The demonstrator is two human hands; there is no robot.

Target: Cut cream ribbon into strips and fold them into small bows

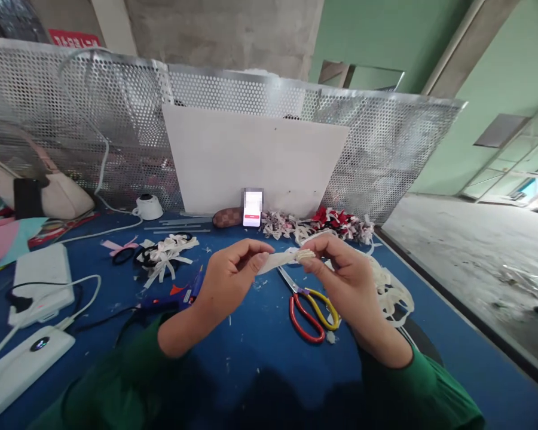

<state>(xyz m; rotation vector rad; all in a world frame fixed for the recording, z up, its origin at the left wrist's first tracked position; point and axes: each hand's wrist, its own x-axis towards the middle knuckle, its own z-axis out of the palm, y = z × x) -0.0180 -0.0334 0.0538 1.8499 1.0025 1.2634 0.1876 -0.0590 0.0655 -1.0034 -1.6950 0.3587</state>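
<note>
A cream ribbon (277, 260) stretches between my two hands above the blue table. My left hand (233, 275) pinches its left part between thumb and fingers. At the other end, my right hand (341, 272) grips a gathered, folded bunch of the same ribbon, partly hidden by the fingers. Scissors (308, 316) with one red and one yellow handle lie just below the ribbon, blades pointing up and left. Beside my left wrist rests a blue glue gun (173, 298) with an orange trigger. More loose cream ribbon (392, 292) lies in loops right of my right hand.
A lit phone (252, 208) leans against a white board (255, 155). Ribbon bows (336, 224) are heaped along the back, and bows with black hair ties (165, 254) lie left. White power banks (31, 364) with cables, a white cup-like device (149, 207) and a handbag (58, 188) occupy the left.
</note>
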